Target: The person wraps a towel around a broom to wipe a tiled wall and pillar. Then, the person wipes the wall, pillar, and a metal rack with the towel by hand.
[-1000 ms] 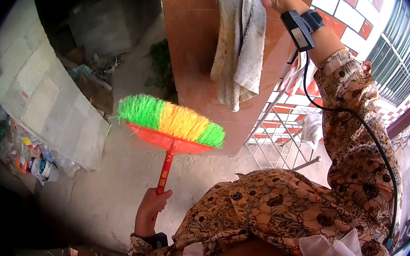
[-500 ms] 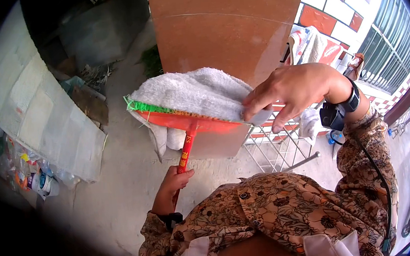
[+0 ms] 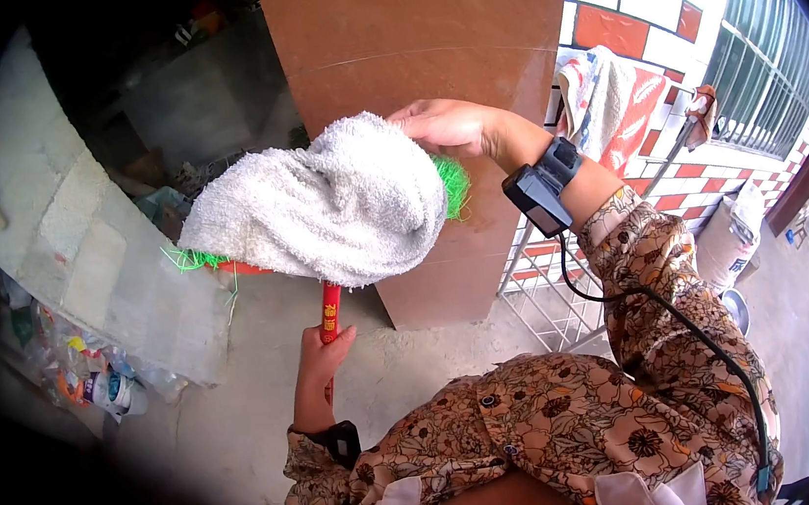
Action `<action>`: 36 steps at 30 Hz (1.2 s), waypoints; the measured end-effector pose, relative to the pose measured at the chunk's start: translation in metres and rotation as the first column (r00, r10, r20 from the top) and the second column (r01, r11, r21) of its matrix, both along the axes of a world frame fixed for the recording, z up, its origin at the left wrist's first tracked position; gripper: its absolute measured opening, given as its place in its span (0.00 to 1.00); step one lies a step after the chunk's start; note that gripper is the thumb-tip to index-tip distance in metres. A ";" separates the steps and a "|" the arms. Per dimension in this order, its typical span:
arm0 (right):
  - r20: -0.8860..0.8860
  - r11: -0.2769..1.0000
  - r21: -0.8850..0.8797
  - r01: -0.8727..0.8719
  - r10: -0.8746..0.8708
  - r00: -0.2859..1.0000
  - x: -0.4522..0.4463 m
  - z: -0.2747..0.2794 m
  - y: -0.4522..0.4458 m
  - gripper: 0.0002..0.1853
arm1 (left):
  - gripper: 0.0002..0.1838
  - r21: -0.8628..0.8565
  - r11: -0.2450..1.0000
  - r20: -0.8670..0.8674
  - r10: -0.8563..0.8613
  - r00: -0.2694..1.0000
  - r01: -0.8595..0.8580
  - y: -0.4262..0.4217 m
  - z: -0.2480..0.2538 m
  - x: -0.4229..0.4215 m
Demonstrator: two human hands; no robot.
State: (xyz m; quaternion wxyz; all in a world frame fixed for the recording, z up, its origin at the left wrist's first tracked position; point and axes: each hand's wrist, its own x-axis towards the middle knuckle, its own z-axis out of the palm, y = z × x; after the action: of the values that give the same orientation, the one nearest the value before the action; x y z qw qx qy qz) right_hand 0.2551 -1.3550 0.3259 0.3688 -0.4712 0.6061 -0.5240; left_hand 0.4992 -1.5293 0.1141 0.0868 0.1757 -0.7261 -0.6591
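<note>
Our left hand (image 3: 325, 357) is gripping the broom (image 3: 331, 309) by its handle, fingers wrapped around, probably because this is supporting the head in front of us. The cloth (image 3: 320, 202) is lying over the broom's head, covering most of it; green bristles (image 3: 455, 188) are poking out at both ends. Our right hand (image 3: 446, 128) is touching the cloth near the broom's right end, presumably steadying it there; folds are hiding the fingertips, so we cannot tell whether they are pinching.

We are counting two hands, one broom and one cloth upon it. Beyond the broom, one brown panel (image 3: 422, 44) is standing. To the broom's right, one rack (image 3: 551, 286) is standing, towels (image 3: 605, 98) are hanging, overlapping too much for counting, and farther off one sack (image 3: 730, 238) is standing near one bowl (image 3: 737, 311). Left of the broom, one wall (image 3: 75, 208) is rising beside uncountable litter (image 3: 91, 369).
</note>
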 end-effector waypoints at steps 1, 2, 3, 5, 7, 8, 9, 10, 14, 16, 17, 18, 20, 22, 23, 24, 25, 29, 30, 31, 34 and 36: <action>0.068 0.999 -0.038 0.028 -0.026 0.997 0.000 -0.003 -0.004 0.21 | 0.16 -0.065 0.997 0.015 0.033 0.999 -0.032 -0.002 -0.001 0.005; 0.137 0.996 -0.073 0.059 -0.049 0.989 -0.002 -0.005 -0.005 0.17 | 0.16 -0.131 0.989 0.027 0.067 0.997 -0.063 -0.001 -0.002 0.008; 0.199 0.970 -0.152 0.188 -0.157 0.967 -0.002 -0.004 -0.004 0.13 | 0.16 -0.132 0.989 0.029 0.072 0.997 -0.068 -0.001 -0.008 0.009; 0.185 0.878 -0.289 0.383 -0.342 0.922 -0.006 0.009 0.016 0.12 | 0.16 -0.089 0.976 -0.132 0.186 0.974 -0.199 -0.001 -0.022 0.007; 0.243 0.680 -0.463 0.569 -0.520 0.819 -0.016 0.012 0.044 0.13 | 0.17 -0.007 0.959 -0.123 0.279 0.952 -0.282 0.008 -0.010 0.011; 0.286 0.629 -0.506 0.591 -0.524 0.802 -0.018 0.010 0.050 0.15 | 0.17 0.081 0.934 -0.113 0.356 0.928 -0.348 0.005 -0.006 0.014; 0.286 0.630 -0.506 0.589 -0.521 0.804 -0.024 0.005 0.058 0.15 | 0.17 0.081 0.933 -0.113 0.358 0.927 -0.351 0.004 -0.005 0.011; 0.031 0.720 -0.417 0.555 -0.599 0.800 -0.030 -0.004 0.065 0.15 | 0.17 0.204 0.934 -0.182 0.332 0.926 -0.295 0.004 -0.003 0.008; -0.504 0.799 0.057 0.599 -0.495 0.708 -0.031 -0.037 0.093 0.16 | 0.17 0.405 0.896 -0.316 0.322 0.893 -0.180 0.010 0.014 -0.008; -0.551 0.750 -0.070 0.658 -0.579 0.602 -0.019 -0.038 0.091 0.17 | 0.17 0.399 0.905 -0.340 0.296 0.893 -0.147 0.015 0.016 -0.018; -0.545 0.752 -0.267 0.603 -0.634 0.549 -0.016 -0.036 0.089 0.18 | 0.17 0.374 0.919 -0.320 0.251 0.913 -0.122 0.019 0.018 -0.022; -0.520 0.720 -0.450 0.529 -0.693 0.500 -0.008 -0.030 0.086 0.18 | 0.16 0.347 0.933 -0.294 0.203 0.934 -0.093 0.024 0.021 -0.027; -0.497 0.688 -0.470 0.553 -0.724 0.478 0.020 -0.006 0.076 0.19 | 0.17 0.327 0.943 -0.258 0.155 0.954 -0.065 0.029 0.022 -0.030; -0.561 0.670 -0.600 0.437 -0.742 0.366 0.019 0.005 0.069 0.22 | 0.19 0.229 0.973 -0.217 0.031 0.976 0.020 0.036 0.020 -0.033; -0.600 0.691 -0.601 0.400 -0.722 0.345 0.015 0.008 0.067 0.28 | 0.20 0.214 0.976 -0.191 -0.010 0.982 0.051 0.040 0.021 -0.033; -0.600 0.691 -0.598 0.406 -0.722 0.345 0.010 0.012 0.067 0.28 | 0.20 0.216 0.975 -0.187 -0.013 0.982 0.054 0.044 0.019 -0.034; -0.603 0.775 -0.386 0.501 -0.623 0.498 0.011 0.019 0.064 0.30 | 0.19 0.192 0.976 -0.186 -0.067 0.980 0.103 0.045 0.017 -0.032; -0.495 0.921 -0.068 0.383 -0.364 0.789 0.010 0.044 0.052 0.41 | 0.19 0.106 0.979 -0.081 -0.168 0.982 0.176 0.054 -0.003 -0.033; -0.537 0.929 -0.041 0.367 -0.330 0.776 0.017 0.054 0.046 0.40 | 0.19 0.041 0.973 -0.038 -0.227 0.973 0.228 0.057 -0.011 -0.034; -0.533 0.930 -0.031 0.367 -0.326 0.781 0.023 0.057 0.039 0.40 | 0.18 -0.043 0.971 -0.011 -0.237 0.971 0.236 0.061 -0.021 -0.036; -0.350 0.872 0.486 0.061 0.130 0.928 0.048 0.064 0.022 0.30 | 0.18 -0.246 0.922 -0.006 -0.311 0.951 0.300 0.076 -0.039 -0.039; -0.300 0.849 0.496 -0.181 0.363 0.882 0.047 0.041 0.013 0.19 | 0.18 -0.282 0.905 0.046 -0.320 0.946 0.319 0.085 -0.040 -0.035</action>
State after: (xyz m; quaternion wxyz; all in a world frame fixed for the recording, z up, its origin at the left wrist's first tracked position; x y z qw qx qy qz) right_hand 0.3024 -1.3422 0.3673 0.4146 -0.5474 0.6970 -0.2065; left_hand 0.4642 -1.4438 0.0738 0.0026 0.0397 -0.8324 -0.5528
